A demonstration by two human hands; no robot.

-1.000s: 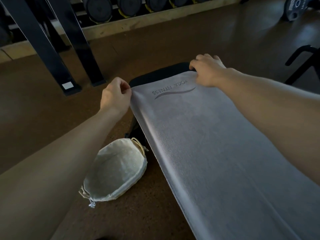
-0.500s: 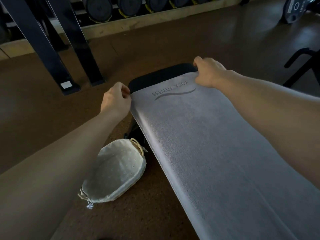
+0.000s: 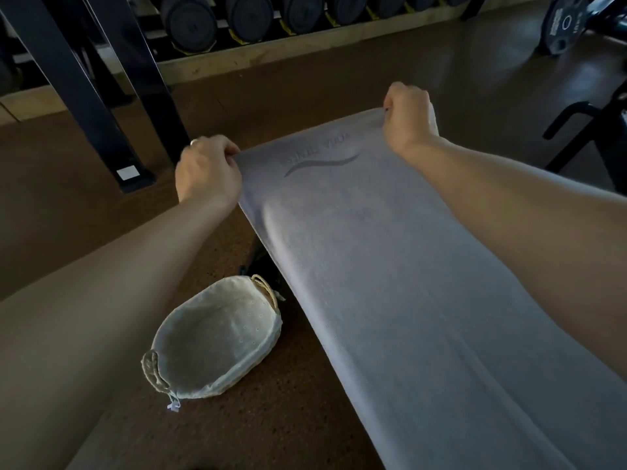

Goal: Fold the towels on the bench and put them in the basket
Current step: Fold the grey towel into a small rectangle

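With both hands point(image 3: 207, 171) point(image 3: 409, 117) pinching far corners, gray towel point(image 3: 390, 283) runs lengthwise toward body; basket point(image 3: 213, 340) lower left.

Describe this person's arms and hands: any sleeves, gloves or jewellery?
Both forearms are bare, with no sleeves in view. Neither hand wears a glove. The left hand has a ring on one finger. The right hand shows no ring or watch from this angle.

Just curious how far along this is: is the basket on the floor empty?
Empty: the basket shows only its pale cloth lining, no towel inside.
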